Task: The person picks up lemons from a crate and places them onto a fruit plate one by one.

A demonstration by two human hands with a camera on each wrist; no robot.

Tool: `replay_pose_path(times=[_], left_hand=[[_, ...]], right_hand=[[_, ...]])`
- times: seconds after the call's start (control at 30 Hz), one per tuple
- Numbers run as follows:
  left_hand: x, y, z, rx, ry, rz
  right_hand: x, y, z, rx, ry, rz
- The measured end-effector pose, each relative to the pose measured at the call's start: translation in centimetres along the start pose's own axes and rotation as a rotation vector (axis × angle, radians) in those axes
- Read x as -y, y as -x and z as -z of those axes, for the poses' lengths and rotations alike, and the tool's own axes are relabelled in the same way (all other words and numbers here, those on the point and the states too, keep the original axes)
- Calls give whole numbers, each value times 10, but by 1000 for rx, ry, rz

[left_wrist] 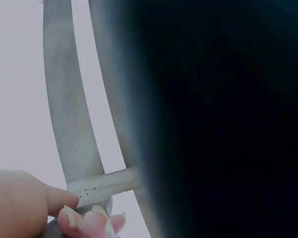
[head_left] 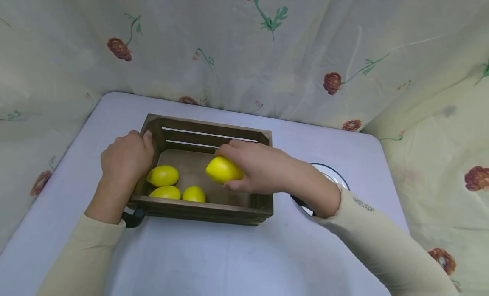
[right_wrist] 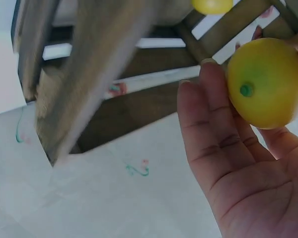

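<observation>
We see a smooth yellow lemon [head_left: 222,170], its tip pointing left, held over the floor of a brown slatted wooden crate [head_left: 202,211]; three more lemons [head_left: 164,176] lie inside, gathered toward its near left corner.

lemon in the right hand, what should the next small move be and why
Perhaps lower the lemon into the crate: the right hand holds it above bare floor, three other lemons lie inside, and the left hand grips the crate.

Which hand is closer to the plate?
Right. The right hand holds a lemon over the box, left of the plate; the left hand grips the box's left end, farther from the plate.
</observation>
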State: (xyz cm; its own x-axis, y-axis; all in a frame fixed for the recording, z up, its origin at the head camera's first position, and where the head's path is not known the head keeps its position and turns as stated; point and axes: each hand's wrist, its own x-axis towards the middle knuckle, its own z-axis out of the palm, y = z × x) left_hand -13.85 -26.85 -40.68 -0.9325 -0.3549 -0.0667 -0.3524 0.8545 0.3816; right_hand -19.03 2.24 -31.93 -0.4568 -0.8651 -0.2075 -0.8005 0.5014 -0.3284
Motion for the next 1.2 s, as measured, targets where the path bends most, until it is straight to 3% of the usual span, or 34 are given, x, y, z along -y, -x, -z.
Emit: replay_pose_path(times=[0.2, 0.37, 0.67, 0.87, 1.2], left_hand=[[-1, 0, 0, 6, -7, 0], [0, 0, 1, 11, -5, 2], [-1, 0, 1, 32, 7, 2], [1, -1, 3, 15, 9, -8], [0, 1, 2, 41, 8, 9]], right_hand=[[6, 22, -9, -25, -24, 23], [2, 46, -12, -96, -103, 14], [-21, 103, -35, -232, -233, -154], [-33, 126, -51, -279, -265, -235], [-49, 152, -77, -315, -310, -374]])
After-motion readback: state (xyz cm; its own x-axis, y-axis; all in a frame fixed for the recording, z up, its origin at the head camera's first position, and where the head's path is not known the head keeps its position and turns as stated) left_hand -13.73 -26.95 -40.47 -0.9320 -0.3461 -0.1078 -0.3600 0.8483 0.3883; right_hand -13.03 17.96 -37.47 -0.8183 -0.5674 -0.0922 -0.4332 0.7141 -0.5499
